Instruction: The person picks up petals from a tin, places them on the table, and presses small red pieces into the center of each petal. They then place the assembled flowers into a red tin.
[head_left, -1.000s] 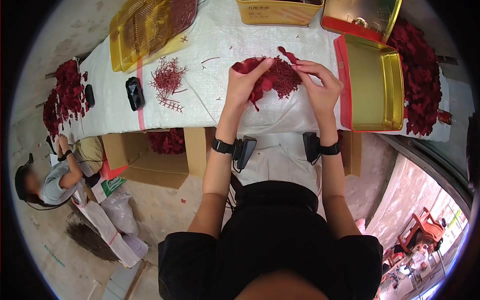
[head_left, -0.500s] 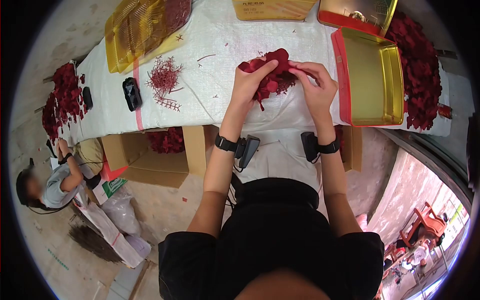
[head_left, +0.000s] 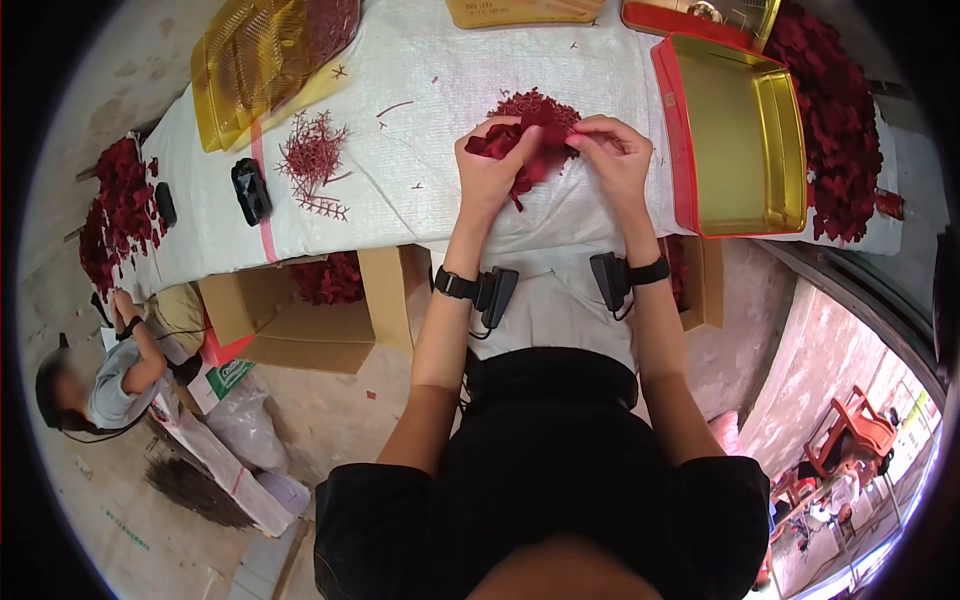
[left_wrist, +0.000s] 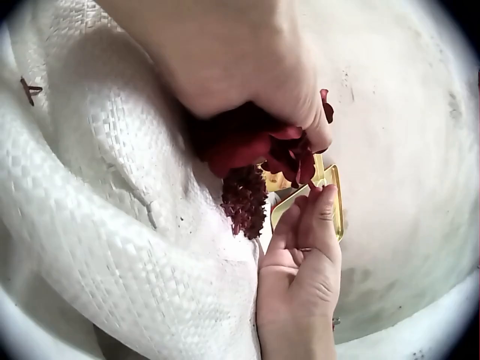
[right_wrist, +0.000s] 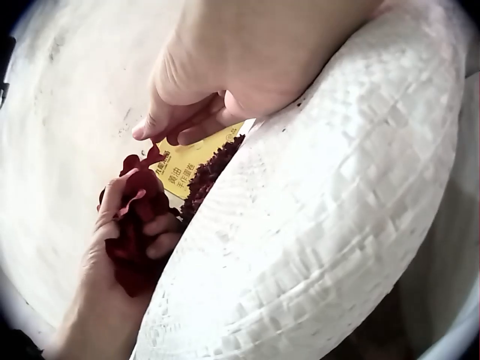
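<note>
My left hand (head_left: 488, 178) grips a bunch of dark red, petal-like pieces (head_left: 545, 150), thumb laid across them. At the bunch's right edge, the thumb and fingertips of my right hand (head_left: 622, 165) pinch one red petal. In the right wrist view that petal (right_wrist: 155, 152) stretches from the bunch (right_wrist: 135, 225) up to the pinching fingers. Behind both hands lies a heap of small dark red bits (head_left: 530, 98) on the white woven sheet (head_left: 400, 180), partly covered by the bunch. The left wrist view also shows this heap (left_wrist: 244, 206) below the held petals.
A red-rimmed gold tin (head_left: 735, 130) stands to the right, with a large petal pile (head_left: 825, 120) beyond. Leftward lie a pile of branched red stems (head_left: 312, 150), a black object (head_left: 250, 192) and a yellow plastic tray (head_left: 250, 70). Another person (head_left: 130, 375) sits far left.
My right hand has brought its pinch from a separate red piece over the heap to the bunch's edge. The bunch, raised half a second ago, now looks lower. The view has shifted slightly.
</note>
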